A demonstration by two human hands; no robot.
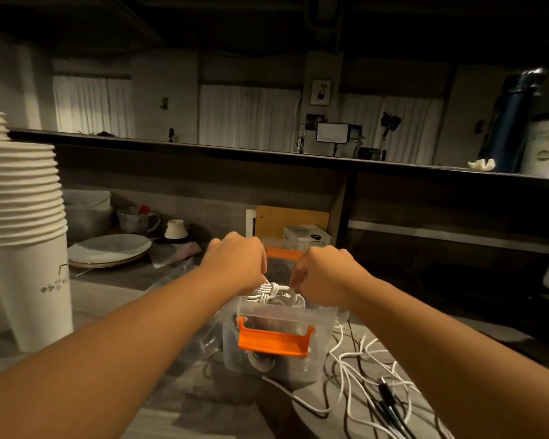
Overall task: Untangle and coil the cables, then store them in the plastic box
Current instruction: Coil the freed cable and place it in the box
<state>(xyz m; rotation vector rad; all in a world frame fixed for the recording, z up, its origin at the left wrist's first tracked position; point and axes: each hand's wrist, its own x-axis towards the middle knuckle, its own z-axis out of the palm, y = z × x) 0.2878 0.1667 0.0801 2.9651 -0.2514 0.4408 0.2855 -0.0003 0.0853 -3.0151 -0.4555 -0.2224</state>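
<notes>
A clear plastic box (324, 350) with orange clips stands on the table in front of me. A white coiled cable (271, 293) sits at its open top. My left hand (235, 264) grips the coil from the left with curled fingers. From the right, my right hand (322, 274) pinches the same coil. More coiled cable shows through the box wall lower down. Loose white cables (358, 378) lie tangled on the table to the right of the box, with a black cable (390, 403) among them.
A tall stack of white paper cups (23, 232) stands at the left. Plates (108, 250), a mug (135, 218) and a small white pot (175, 229) lie behind it. A raised dark counter (267, 156) runs across the back, with a blue bottle (514, 122) and cup (544, 144) at right.
</notes>
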